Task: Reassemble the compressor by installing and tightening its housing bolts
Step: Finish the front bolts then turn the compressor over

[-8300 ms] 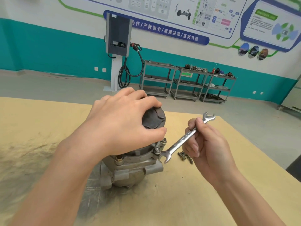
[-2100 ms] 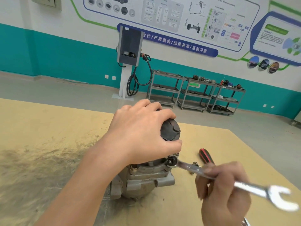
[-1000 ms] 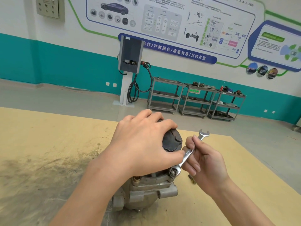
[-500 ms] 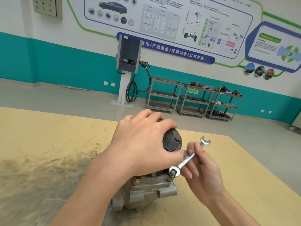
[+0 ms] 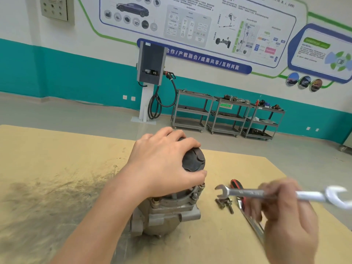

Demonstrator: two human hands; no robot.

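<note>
The grey metal compressor (image 5: pixel 171 216) stands upright on the tan table (image 5: pixel 57 159). My left hand (image 5: pixel 162 164) grips its dark round top. Housing bolts (image 5: pixel 194 195) sit in the flange at the right, below my thumb. My right hand (image 5: pixel 283 216) holds a silver open-end wrench (image 5: pixel 245 193) by its shaft, lying about level and blurred. The wrench's near jaw hangs in the air to the right of the compressor, apart from the bolts. A few loose bolts (image 5: pixel 224 203) lie on the table under that jaw.
A red-and-black handled tool (image 5: pixel 236 185) and a long metal tool (image 5: pixel 253 225) lie on the table right of the compressor, partly behind my right hand. The table's right edge runs diagonally near my right hand. Grey shelf carts (image 5: pixel 224 115) stand by the far wall.
My right hand has pulled the wrench off the flange bolt and swung it out to the right, turning it level. My left hand stays on the compressor top.
</note>
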